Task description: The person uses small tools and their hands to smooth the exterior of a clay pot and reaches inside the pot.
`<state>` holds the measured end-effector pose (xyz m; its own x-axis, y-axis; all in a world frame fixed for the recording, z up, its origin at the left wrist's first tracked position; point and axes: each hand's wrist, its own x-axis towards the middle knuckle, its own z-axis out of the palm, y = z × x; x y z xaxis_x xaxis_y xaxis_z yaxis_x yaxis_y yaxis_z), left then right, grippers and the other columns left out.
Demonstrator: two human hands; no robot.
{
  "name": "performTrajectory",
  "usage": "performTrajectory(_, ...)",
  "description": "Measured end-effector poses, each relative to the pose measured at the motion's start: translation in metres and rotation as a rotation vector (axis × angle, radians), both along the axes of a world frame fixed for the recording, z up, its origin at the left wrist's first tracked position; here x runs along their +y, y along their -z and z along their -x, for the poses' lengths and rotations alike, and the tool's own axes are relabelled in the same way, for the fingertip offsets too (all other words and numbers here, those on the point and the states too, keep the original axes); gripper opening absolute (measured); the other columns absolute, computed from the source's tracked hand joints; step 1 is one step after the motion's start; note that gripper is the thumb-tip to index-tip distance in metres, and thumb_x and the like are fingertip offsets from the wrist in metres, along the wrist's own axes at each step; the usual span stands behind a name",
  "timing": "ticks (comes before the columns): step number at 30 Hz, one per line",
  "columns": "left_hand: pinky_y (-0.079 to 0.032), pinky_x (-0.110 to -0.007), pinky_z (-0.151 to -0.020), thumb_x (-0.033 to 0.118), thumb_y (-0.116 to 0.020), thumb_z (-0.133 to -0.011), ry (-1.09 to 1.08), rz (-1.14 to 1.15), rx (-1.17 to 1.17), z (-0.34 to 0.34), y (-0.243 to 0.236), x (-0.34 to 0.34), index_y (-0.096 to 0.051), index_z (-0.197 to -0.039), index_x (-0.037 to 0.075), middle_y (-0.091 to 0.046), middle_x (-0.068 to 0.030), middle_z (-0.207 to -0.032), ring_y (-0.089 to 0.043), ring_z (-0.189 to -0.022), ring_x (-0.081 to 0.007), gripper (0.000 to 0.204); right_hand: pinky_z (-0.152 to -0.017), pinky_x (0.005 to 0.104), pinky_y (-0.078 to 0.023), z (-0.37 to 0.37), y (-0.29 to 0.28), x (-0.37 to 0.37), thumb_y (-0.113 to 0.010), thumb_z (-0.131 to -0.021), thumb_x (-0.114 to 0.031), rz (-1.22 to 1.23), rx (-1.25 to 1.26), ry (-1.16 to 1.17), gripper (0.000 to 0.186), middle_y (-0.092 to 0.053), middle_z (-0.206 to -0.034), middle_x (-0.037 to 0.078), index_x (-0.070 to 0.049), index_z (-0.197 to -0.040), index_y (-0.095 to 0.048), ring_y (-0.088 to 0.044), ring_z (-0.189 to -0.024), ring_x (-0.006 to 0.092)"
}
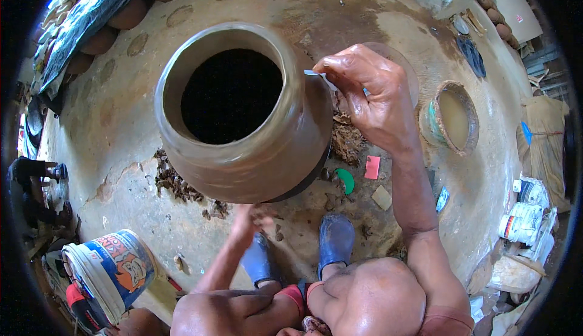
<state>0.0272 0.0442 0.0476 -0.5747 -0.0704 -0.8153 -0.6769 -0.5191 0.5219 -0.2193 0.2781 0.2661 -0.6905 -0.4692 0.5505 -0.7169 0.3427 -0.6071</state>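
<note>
"Two hands on my feed, over. What's the right one got?"

"My right hand (379, 96) view's clear: fingers (328, 64) bent in a pinch, gripping a thin pale strip (316, 73) at the R side of the clay pot (261, 157). Can't confirm strip-to-wall contact from my angle."

"Copy. Left?"

"Left hand (246, 220) is low, just by the pot's near underside, v. blurred. Can't say from here if those fingers are spread or curled, or if they're touching clay."

"Pot pos.?"

"Approx. ctr-left of my view, just past the blue shoes (336, 239), wide mouth up, dark inside. Rim's smooth w/ a wet-looking sheen. Its base is hidden from me."

"Anything else nr. it?"

"Yep. Brown scraps (349, 143) on the floor (176, 233) beside it, R side plus more on the L. Then, R of the pot, a green curved piece (345, 181), a pink rectangle (372, 167) and a beige square (382, 197), all apart. Farther R, I've got a bowl (432, 120) w/ cloudy liquid, past the right forearm."

"Bkgd?"

"White bucket (118, 269) tilted at lower L, and round brown pots (130, 13) along the far edge."
</note>
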Motion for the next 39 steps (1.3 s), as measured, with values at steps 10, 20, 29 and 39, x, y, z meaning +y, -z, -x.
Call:
performTrajectory(10, -0.058, -0.039, -0.073, 0.031, -0.055, -0.104, -0.274, 0.269, 0.195, 0.010, 0.065, -0.003, -0.044, -0.143, 0.003, -0.069, -0.0219, -0.114, -0.072, -0.089, -0.0288, 0.050, -0.073, 0.0370, -0.055, -0.015, -0.010, -0.007, -0.057, -0.077, 0.015, 0.009, 0.071, 0.034, 0.033, -0.067, -0.093, 0.011, -0.004, -0.101, -0.071, -0.069, -0.084, 0.0306)
performTrajectory(20, -0.053, -0.039, -0.086, 0.028, -0.062, -0.097, -0.102, 0.244, 0.491, 0.062, 0.043, -0.115, -0.057, -0.132, -0.002, -0.068, -0.0117, -0.120, -0.066, -0.103, -0.0191, 0.046, -0.070, 0.0342, -0.055, -0.027, 0.003, -0.007, -0.057, -0.076, 0.016, 0.053, 0.071, 0.036, 0.042, -0.067, -0.090, 0.012, -0.006, -0.106, -0.076, -0.068, -0.080, 0.0286)
performTrajectory(29, -0.055, -0.039, -0.071, 0.059, -0.057, -0.096, -0.065, 0.030, -0.040, 0.002, 0.006, -0.004, -0.047, -0.138, 0.004, -0.066, -0.0187, -0.120, -0.069, -0.089, -0.0257, 0.069, -0.068, 0.0366, -0.053, -0.034, 0.006, -0.006, -0.058, -0.074, 0.015, 0.025, 0.080, 0.057, 0.043, -0.065, -0.086, 0.012, -0.006, -0.107, -0.076, -0.066, -0.076, 0.0292)
performTrajectory(39, -0.057, -0.039, -0.067, 0.061, -0.049, -0.100, 0.186, -0.091, -0.046, -0.005, 0.011, 0.011, -0.047, -0.137, 0.004, -0.056, -0.0161, -0.134, -0.070, -0.090, -0.0273, 0.068, -0.068, 0.0373, -0.052, -0.043, 0.002, -0.010, -0.061, -0.071, 0.013, -0.006, 0.193, 0.085, 0.043, -0.062, -0.087, 0.013, -0.005, -0.107, -0.076, -0.065, -0.076, 0.0305)
